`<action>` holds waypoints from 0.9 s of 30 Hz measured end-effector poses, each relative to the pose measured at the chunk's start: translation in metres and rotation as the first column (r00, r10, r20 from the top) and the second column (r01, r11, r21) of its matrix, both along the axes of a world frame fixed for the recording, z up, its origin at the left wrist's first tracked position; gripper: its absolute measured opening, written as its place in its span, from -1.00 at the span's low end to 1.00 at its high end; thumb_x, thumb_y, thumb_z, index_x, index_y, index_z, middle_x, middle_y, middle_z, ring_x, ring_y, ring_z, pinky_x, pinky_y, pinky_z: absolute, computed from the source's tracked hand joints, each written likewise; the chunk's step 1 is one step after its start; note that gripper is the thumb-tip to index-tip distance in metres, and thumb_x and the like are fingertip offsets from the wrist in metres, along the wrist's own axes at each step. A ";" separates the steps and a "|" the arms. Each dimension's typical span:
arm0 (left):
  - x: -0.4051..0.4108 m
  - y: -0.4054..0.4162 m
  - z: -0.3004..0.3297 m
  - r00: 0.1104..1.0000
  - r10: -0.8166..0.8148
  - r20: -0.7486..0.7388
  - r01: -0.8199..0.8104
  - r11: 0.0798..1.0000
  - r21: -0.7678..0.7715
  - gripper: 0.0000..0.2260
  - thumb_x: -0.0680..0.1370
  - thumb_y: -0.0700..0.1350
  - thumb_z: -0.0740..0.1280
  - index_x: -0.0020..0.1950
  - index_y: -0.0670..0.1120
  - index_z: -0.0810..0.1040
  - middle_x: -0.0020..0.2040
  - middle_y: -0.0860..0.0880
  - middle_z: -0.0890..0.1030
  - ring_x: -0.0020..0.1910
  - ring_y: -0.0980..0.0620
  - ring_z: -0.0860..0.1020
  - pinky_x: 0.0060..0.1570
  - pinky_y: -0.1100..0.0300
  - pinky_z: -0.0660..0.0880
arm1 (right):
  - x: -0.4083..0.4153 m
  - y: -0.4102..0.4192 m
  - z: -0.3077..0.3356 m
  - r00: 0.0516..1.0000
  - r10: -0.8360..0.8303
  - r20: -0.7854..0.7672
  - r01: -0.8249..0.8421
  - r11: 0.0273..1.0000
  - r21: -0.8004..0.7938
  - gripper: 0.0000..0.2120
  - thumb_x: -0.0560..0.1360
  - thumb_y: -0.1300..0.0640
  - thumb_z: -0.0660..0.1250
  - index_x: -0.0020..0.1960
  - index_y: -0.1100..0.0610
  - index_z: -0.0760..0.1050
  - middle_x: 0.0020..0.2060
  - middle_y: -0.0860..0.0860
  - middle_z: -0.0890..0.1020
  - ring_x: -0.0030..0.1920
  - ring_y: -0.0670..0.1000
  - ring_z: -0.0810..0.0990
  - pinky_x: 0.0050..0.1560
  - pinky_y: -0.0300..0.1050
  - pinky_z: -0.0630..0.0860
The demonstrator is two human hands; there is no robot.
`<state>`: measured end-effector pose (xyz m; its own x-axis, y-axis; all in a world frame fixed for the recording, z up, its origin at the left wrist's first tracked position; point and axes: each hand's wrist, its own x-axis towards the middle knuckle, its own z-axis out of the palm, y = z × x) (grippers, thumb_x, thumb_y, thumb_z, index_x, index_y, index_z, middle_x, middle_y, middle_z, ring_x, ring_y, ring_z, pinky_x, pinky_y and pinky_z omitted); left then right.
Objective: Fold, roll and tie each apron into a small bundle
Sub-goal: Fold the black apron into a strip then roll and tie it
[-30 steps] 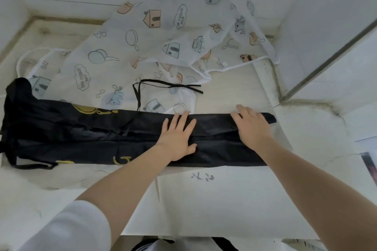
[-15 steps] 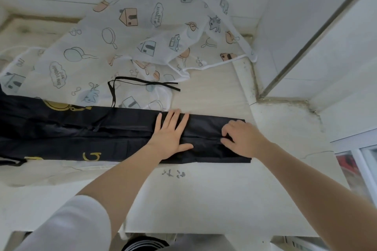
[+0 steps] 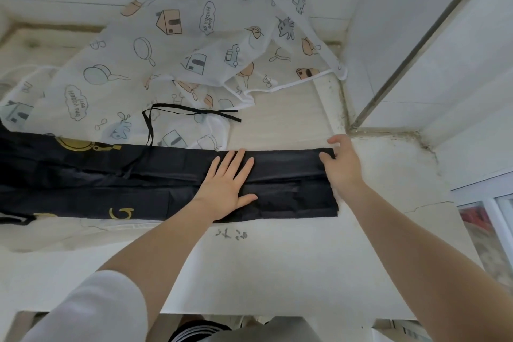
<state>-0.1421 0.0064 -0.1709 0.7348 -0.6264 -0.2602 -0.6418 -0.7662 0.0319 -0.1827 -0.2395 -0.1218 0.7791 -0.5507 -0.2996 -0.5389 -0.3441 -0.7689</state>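
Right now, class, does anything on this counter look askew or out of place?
Yes: the black tie strays from the folded black apron onto the crumpled white apron, whose top climbs the wall rather than lying flat.

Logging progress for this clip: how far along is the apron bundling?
Done: the black apron is folded into a long strip. In hand: left hand presses it flat while right hand grips its end. Left: rolling, tying, and the whole printed white apron, unfolded behind.

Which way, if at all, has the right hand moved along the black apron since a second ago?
Yes. The right hand has slid to the black apron's right end and grips it there; before, it lay flat, farther in from that end.
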 end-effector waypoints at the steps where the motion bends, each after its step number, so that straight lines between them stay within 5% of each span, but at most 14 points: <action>1: 0.002 0.001 0.002 1.000 -0.018 0.011 0.019 1.000 -0.019 -0.20 0.41 0.35 -0.23 0.54 -0.10 -0.07 0.55 -0.15 0.00 0.52 -0.13 0.05 0.46 -0.01 -0.07 | -0.001 -0.005 -0.002 0.999 0.027 -0.031 -0.029 0.997 -0.074 -0.86 0.55 0.27 0.20 0.08 0.10 0.35 -0.12 0.07 0.47 -0.10 0.07 0.49 -0.11 -0.05 0.46; 3: 0.005 0.005 0.001 0.996 -0.045 0.081 0.047 0.999 -0.018 -0.25 0.47 0.30 -0.08 0.44 -0.20 0.31 0.45 -0.20 0.31 0.40 -0.16 0.35 0.37 -0.06 0.24 | -0.006 -0.013 -0.007 0.994 0.040 -0.105 -0.061 0.978 -0.201 -0.90 0.54 0.30 0.16 0.00 0.17 0.41 -0.14 0.09 0.51 -0.06 0.13 0.51 -0.14 -0.12 0.37; 5: 0.008 0.007 0.003 0.995 0.017 0.099 -0.018 1.000 0.011 -0.27 0.47 0.31 -0.04 0.40 -0.18 0.39 0.39 -0.23 0.39 0.35 -0.21 0.39 0.32 -0.12 0.30 | -0.009 -0.018 -0.011 0.983 0.055 -0.175 -0.103 0.955 -0.277 -0.88 0.55 0.30 0.16 0.05 0.23 0.43 -0.08 0.14 0.55 -0.05 0.14 0.51 -0.13 -0.13 0.35; 9: 0.005 0.007 0.004 0.994 0.097 0.045 -0.098 0.995 0.033 -0.16 0.39 0.40 -0.26 0.55 -0.07 0.01 0.54 -0.17 0.05 0.50 -0.23 0.06 0.43 -0.15 0.03 | -0.001 -0.002 -0.006 0.905 0.076 -0.419 -0.268 0.867 -0.421 -0.76 0.52 0.27 0.17 0.18 0.24 0.41 0.12 0.17 0.48 0.13 0.17 0.46 0.05 -0.05 0.41; 14: 0.004 0.000 0.009 0.983 0.145 0.109 -0.158 0.979 0.126 -0.16 0.49 0.40 -0.09 0.53 -0.15 -0.19 0.54 -0.15 -0.02 0.44 -0.29 0.11 0.37 -0.12 0.15 | 0.006 0.034 0.012 0.774 0.049 -0.632 -0.572 0.484 -0.662 -0.59 0.49 0.18 0.18 0.32 0.22 0.30 0.43 0.22 0.13 0.37 0.22 0.21 0.35 0.04 0.21; 17: 0.006 -0.004 0.014 0.979 0.137 0.150 -0.162 0.971 0.173 -0.18 0.51 0.38 -0.05 0.53 -0.20 -0.12 0.48 -0.19 0.11 0.30 -0.28 0.27 0.21 -0.04 0.28 | 0.013 0.071 0.007 0.793 0.449 -0.412 -0.608 0.534 -0.588 -0.57 0.51 0.19 0.21 0.36 0.19 0.31 0.51 0.19 0.03 0.45 0.21 0.13 0.40 0.03 0.20; 20: 0.018 0.002 0.026 0.992 0.074 0.100 -0.081 0.995 0.060 -0.35 0.59 0.24 -0.03 0.53 -0.16 0.00 0.45 -0.13 0.20 0.27 -0.19 0.32 0.16 0.03 0.33 | 0.012 0.113 -0.006 0.645 0.695 -0.318 -0.760 0.543 -0.356 -0.47 0.62 0.05 0.07 0.54 0.12 0.02 0.54 0.08 -0.05 0.52 0.10 -0.04 0.49 0.00 -0.03; 23: 0.040 0.037 0.038 0.999 -0.031 -0.016 0.027 0.973 -0.231 -0.46 0.60 0.12 -0.08 0.49 -0.15 0.21 0.42 -0.13 0.32 0.33 -0.15 0.36 0.24 0.00 0.36 | 0.009 0.124 -0.024 0.576 0.647 -0.499 -0.811 0.532 -0.244 -0.40 0.62 -0.18 -0.14 0.54 0.03 -0.26 0.53 -0.02 -0.23 0.52 0.04 -0.25 0.48 0.04 -0.23; 27: 0.065 0.102 0.043 0.979 0.112 0.170 -0.069 0.968 -0.241 -0.47 0.59 0.11 0.02 0.46 -0.18 0.25 0.47 -0.21 0.22 0.45 -0.21 0.21 0.43 -0.08 0.05 | 0.013 0.139 -0.023 0.679 0.467 -0.567 -0.726 0.542 -0.422 -0.35 0.59 -0.24 -0.16 0.55 0.10 -0.14 0.54 0.06 -0.17 0.53 0.11 -0.19 0.49 0.08 -0.13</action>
<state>-0.0773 0.1087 -0.1279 0.8126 -0.5822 0.0275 -0.5815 -0.8066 0.1063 -0.1700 -0.1004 -0.1451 0.8957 -0.1439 -0.4207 -0.2005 -0.9753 -0.0932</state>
